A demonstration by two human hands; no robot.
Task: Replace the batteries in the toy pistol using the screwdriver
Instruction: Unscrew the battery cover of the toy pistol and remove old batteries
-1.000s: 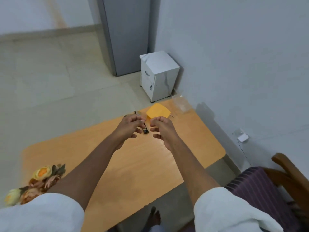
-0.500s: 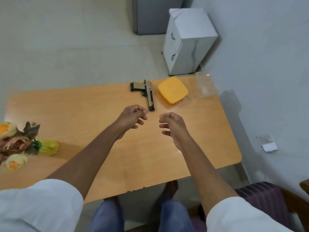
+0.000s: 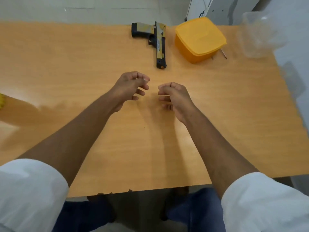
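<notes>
A tan and black toy pistol (image 3: 157, 41) lies flat at the far side of the wooden table (image 3: 66, 64), muzzle toward me. My left hand (image 3: 129, 89) and my right hand (image 3: 173, 97) hover side by side over the table's middle, short of the muzzle, fingers loosely curled and holding nothing. A thin tool tip (image 3: 223, 54), possibly the screwdriver, sticks out from behind the yellow box. No batteries show.
A yellow lidded plastic box (image 3: 199, 38) stands right of the pistol. A clear plastic container (image 3: 257, 36) sits at the far right corner. A white drawer cabinet (image 3: 217, 7) stands on the floor beyond. A yellow flower (image 3: 2, 101) pokes in at the left edge.
The view has tilted down and closer to the table, so the flowers slid almost out of sight. Both hands stayed near each other, short of the pistol, still holding nothing.
</notes>
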